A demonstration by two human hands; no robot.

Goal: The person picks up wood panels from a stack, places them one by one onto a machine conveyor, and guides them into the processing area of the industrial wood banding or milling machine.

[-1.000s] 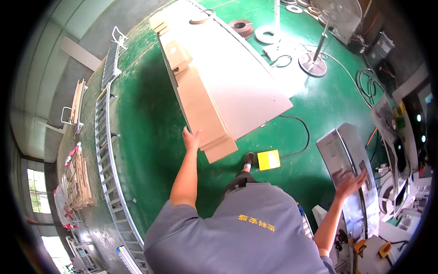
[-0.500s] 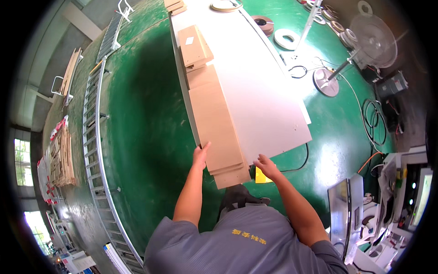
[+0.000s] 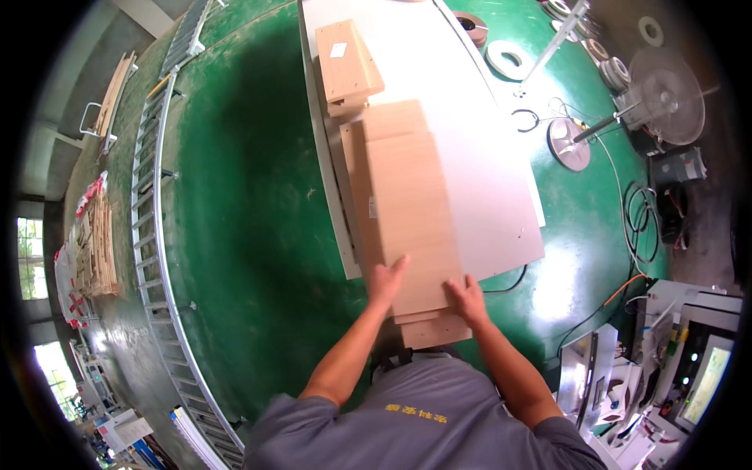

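Observation:
Between my hands lies a stack of long wood-coloured boards (image 3: pixel 415 211), its near end overhanging the edge of a large pale panel (image 3: pixel 489 180). My left hand (image 3: pixel 388 282) grips the stack's left edge, thumb on the top board and fingers hidden below. On the opposite edge, my right hand (image 3: pixel 468 300) has its thumb on top and its other fingers along the side. A shorter board (image 3: pixel 425 331) sticks out at the near end. Beneath and left of the stack shows another brown board (image 3: pixel 360 180) with a small white label.
Farther up the panel rests a pile of shorter boards (image 3: pixel 345 63) with a white label. A roller conveyor (image 3: pixel 153 204) runs along the left. To the right stand a pedestal fan (image 3: pixel 568 145), rolls of edge banding (image 3: pixel 507 60), cables (image 3: pixel 642 223) and a machine with a screen (image 3: pixel 705 380).
The held boards have shifted right and nearer to me, uncovering a board on their left. My right hand has come onto their right edge; my left hand has moved right with them.

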